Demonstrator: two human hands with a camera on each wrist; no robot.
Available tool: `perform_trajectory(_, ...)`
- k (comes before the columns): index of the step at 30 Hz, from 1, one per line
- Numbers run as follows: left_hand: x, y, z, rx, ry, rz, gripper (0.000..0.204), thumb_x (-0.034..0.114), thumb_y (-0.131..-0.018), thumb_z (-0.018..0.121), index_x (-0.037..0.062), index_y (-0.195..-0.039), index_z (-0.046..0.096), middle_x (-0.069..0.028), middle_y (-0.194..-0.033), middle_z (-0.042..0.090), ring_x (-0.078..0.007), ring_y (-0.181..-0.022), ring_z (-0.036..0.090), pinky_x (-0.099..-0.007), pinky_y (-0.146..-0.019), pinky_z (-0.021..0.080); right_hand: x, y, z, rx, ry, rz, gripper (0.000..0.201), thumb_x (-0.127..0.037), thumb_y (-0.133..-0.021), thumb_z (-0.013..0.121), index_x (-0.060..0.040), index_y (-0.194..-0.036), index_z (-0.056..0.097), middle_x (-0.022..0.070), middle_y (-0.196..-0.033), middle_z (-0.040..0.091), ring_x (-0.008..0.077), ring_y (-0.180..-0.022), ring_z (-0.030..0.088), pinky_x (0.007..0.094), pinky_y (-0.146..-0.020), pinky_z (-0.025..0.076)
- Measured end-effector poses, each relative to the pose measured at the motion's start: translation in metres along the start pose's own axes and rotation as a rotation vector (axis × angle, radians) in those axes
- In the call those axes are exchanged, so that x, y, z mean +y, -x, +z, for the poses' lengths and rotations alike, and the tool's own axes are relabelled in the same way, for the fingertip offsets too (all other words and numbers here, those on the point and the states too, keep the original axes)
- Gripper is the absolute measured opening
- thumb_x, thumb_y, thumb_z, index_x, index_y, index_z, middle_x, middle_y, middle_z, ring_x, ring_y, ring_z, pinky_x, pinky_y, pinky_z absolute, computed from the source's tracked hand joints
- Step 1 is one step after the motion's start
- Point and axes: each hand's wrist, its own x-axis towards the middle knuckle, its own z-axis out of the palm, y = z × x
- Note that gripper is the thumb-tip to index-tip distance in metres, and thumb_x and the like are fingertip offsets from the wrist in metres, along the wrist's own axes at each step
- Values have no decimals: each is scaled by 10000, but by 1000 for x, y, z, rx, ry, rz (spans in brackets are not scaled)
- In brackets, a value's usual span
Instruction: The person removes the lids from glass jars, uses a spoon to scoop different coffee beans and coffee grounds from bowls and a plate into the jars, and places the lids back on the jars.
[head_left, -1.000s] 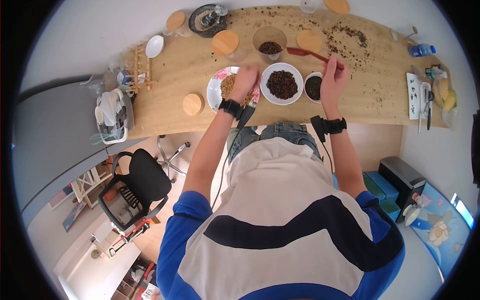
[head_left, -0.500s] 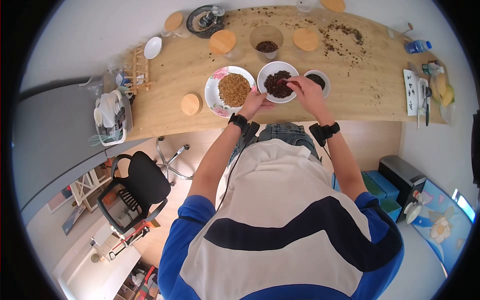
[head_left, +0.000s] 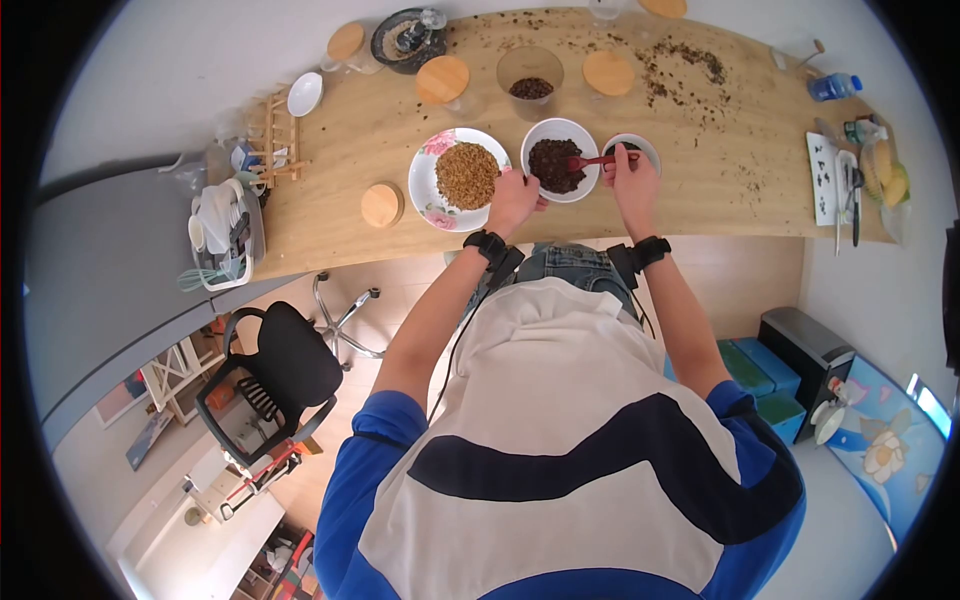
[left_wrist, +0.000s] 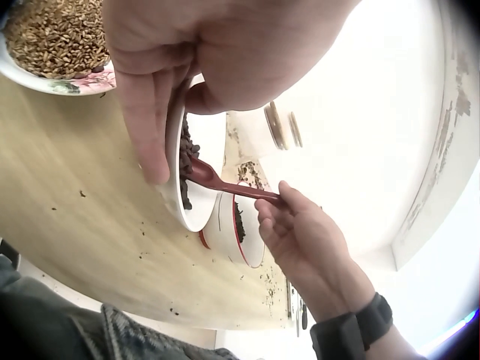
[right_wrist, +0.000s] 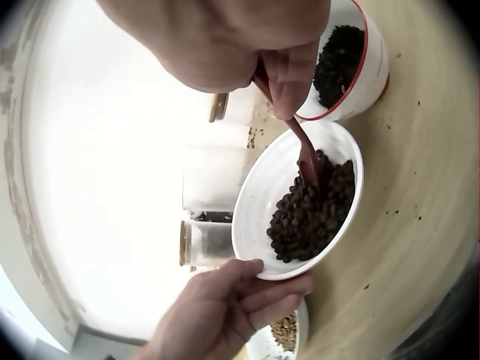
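Head view: the person's left hand (head_left: 515,204) pinches the white bowl's (head_left: 559,160) rim — dark beans (head_left: 554,166) inside; the right hand (head_left: 633,183) grips a red spoon (head_left: 590,161), tip in the beans.

A black chair (head_left: 296,352) stands on the floor near grey cabinets (head_left: 105,225).

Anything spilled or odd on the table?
Looks like a spill: dark bits lie loose on the table, far side, right of centre, outside any container. Finer specks are scattered nearer the front edge.
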Motion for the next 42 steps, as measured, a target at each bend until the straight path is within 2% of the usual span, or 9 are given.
perform_trajectory(6, 3, 0, -2, -4, -42, -11, 298, 106, -872, 439, -159, -783, 542, -218, -663, 629, -260, -595, 660, -313, -539, 562, 30, -29, 9, -102, -311, 339, 242, -213, -875, 562, 17, -801, 573, 97, -653, 614, 147, -513, 598, 251, -469, 508)
perform_trajectory(13, -13, -12, -3, -31, -38, -11, 300, 104, -887, 409, -169, -827, 520, -233, -686, 622, -280, -622, 662, -329, -543, 566, 38, -38, 3, -189, -328, 359, 252, -258, -875, 576, -8, -846, 565, 62, -662, 604, 111, -528, 563, 206, -465, 453)
perform_trajectory(19, -39, -20, -8, -135, 343, -68, 301, 109, -921, 372, -182, -951, 442, -233, -741, 611, -304, -648, 658, -361, -528, 571, 40, -38, -5, -132, -317, 347, 261, -239, -894, 540, -12, -767, 559, 63, -632, 605, 97, -473, 533, 214, -423, 423)
perform_trajectory(25, -1, -3, -22, -162, -123, -224, 359, 190, -920, 404, -152, -873, 500, -187, -753, 629, -285, -590, 652, -332, -500, 553, 29, -38, -17, -149, -326, 284, 243, -234, -896, 533, -26, -774, 559, 50, -623, 603, 82, -455, 499, 207, -405, 388)
perform_trajectory(28, 2, -6, -21, 41, -89, -137, 391, 240, -920, 400, -118, -853, 543, -154, -741, 630, -249, -571, 641, -322, -536, 548, 13, -33, -20, -128, -287, 267, 236, -266, -891, 543, -39, -830, 569, 39, -648, 596, 69, -506, 501, 194, -439, 376)
perform_trajectory(30, -2, -18, -10, 93, 670, -216, 398, 257, -925, 357, -104, -981, 515, -195, -908, 600, -273, -829, 619, -340, -770, 527, 0, -28, -20, -144, -338, 232, 234, -263, -889, 545, -34, -844, 566, 39, -647, 595, 66, -502, 496, 193, -438, 374)
perform_trajectory(31, 4, -18, -6, 95, 672, -216, 398, 257, -925, 357, -104, -981, 515, -195, -908, 600, -273, -829, 619, -340, -770, 527, -7, -26, -20, -146, -335, 231, 234, -263, -889, 545, -34, -844, 566, 39, -647, 595, 66, -502, 496, 193, -438, 374)
perform_trajectory(33, 17, -20, 2, 1, 1287, -295, 425, 254, -934, 280, -93, -1066, 488, -213, -1067, 531, -313, -1056, 516, -388, -944, 422, -20, -22, -18, -134, -369, 232, 224, -252, -889, 545, -31, -855, 558, 40, -647, 594, 65, -499, 493, 193, -432, 366)
perform_trajectory(42, 85, -28, 15, -16, 1832, -16, 450, 204, -924, 200, -114, -1142, 433, -237, -1189, 477, -357, -1136, 455, -431, -986, 381, -65, -14, -6, -116, -495, 104, 220, -221, -886, 553, -20, -804, 523, 80, -652, 591, 93, -479, 491, 214, -418, 364)
